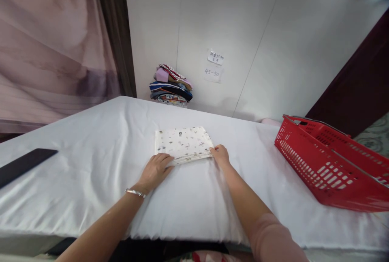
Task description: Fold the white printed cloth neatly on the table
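Observation:
A folded white cloth (184,142) with small scattered prints lies flat in the middle of the white-covered table (100,189). Its layered fold edge faces me. My left hand (156,168), below a silver bracelet, is closed on the near left corner, thumb under and fingers on top. At the near right corner, my right hand (220,155) pinches the layers between thumb and fingers.
To the right stands a red plastic basket (316,172) with metal handles. Behind the cloth, a stack of folded clothes (172,85) rests against the white wall (225,18). A flat dark object (27,164) lies at the left, near a pink curtain (54,39).

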A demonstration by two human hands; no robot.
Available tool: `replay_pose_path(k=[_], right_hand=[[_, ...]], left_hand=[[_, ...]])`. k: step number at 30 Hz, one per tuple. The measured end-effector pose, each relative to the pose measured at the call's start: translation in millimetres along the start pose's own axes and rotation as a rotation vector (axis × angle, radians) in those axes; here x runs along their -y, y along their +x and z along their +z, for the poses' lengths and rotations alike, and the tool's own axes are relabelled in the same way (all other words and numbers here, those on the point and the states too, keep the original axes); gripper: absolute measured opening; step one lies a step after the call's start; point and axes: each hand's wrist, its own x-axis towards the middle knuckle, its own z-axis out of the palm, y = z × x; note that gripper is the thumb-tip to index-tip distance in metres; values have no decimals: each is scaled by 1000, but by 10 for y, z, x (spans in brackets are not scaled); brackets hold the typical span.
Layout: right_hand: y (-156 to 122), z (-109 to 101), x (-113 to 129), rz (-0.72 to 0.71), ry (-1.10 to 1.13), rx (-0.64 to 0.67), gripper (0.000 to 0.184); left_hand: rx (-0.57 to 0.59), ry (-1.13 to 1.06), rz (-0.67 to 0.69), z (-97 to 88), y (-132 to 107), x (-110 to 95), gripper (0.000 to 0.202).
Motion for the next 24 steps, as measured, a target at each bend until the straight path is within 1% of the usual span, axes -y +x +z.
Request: replay_pose_path(k=[5, 7, 11, 13, 15, 17, 18, 21, 23, 24], right_hand=[[24, 39, -31, 23, 16, -8, 13], [23, 43, -55, 36, 22, -10, 14], [-9, 45, -86, 60, 19, 26, 15], [-33, 40, -88, 73, 20, 37, 17], [-49, 27, -87, 78, 29, 45, 27], [-48, 12, -88, 75, 35, 75, 39], [-39, 6, -89, 76, 27, 110, 44], [23, 0, -100, 80, -22, 217, 49], [86, 12, -110, 83, -62, 264, 51], [120, 22, -115, 83, -82, 282, 52]], left_hand=[[5, -27, -24, -22, 9, -14, 26], [16, -34, -29, -20, 9, -12, 26], [22, -45, -33, -17, 1, -24, 25], [14, -52, -40, -30, -4, -41, 25], [-18, -60, -78, -58, -7, -54, 21], [-68, -75, -174, -92, -11, -48, 19], [-99, -84, -249, -108, -15, -35, 22], [-171, -127, -539, -128, -37, 25, 27], [-164, -149, -701, -111, -54, 64, 24], [-142, -155, -752, -97, -60, 79, 24]])
